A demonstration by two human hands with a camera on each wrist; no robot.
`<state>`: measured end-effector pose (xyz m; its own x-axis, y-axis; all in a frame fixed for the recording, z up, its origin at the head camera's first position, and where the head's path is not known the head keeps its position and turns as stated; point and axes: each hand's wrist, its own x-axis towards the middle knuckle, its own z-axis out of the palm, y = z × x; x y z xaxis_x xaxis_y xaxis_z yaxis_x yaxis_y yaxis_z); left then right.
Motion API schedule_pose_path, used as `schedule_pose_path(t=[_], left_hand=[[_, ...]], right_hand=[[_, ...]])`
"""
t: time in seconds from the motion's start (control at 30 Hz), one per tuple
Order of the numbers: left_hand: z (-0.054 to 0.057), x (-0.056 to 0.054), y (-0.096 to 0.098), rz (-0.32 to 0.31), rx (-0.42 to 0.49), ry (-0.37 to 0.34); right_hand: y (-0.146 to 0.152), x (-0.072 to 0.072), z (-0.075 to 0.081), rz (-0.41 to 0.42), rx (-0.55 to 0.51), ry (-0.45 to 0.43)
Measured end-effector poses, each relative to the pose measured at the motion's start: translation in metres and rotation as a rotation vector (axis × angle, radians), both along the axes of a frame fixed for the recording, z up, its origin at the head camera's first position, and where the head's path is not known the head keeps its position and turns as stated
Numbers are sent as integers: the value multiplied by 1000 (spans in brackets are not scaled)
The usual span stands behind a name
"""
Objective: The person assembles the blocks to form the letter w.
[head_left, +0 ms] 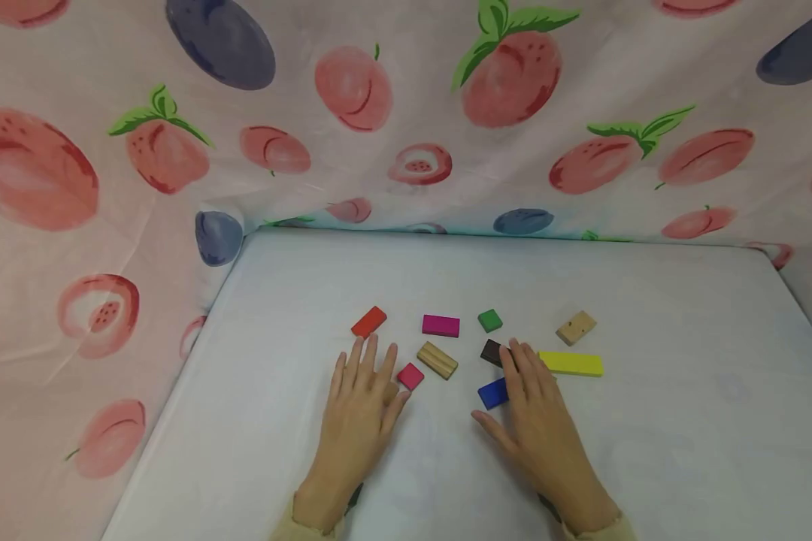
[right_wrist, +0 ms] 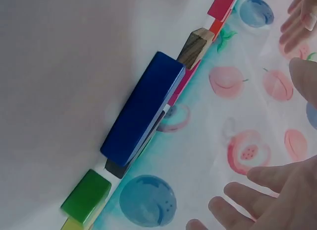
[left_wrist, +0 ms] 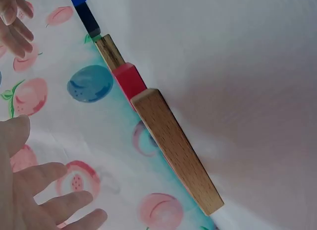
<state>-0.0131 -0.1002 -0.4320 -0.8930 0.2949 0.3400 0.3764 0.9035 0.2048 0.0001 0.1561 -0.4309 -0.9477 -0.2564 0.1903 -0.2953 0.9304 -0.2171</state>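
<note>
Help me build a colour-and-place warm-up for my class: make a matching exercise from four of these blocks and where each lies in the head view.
Blocks
1. Orange block
2. Magenta block
3. Yellow block
4. Blue block

Places
A. To the right of the fingers of the right hand
B. Left of the green block, with a gap between
C. Just beyond the fingers of the left hand
D. Below the black block, partly covered

Pairs: 1-C, 2-B, 3-A, 4-D
</note>
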Motion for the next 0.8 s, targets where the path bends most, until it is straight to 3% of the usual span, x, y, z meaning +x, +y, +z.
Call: schedule_pose_path(t=[0.37,0.8], left_hand=[[6,-10,-9,-59,63,88],[7,-24,-23,-77,117,126]], right_hand=[[-11,-8,7,66,-44,3],[-34,-20,4,129,-111,53]])
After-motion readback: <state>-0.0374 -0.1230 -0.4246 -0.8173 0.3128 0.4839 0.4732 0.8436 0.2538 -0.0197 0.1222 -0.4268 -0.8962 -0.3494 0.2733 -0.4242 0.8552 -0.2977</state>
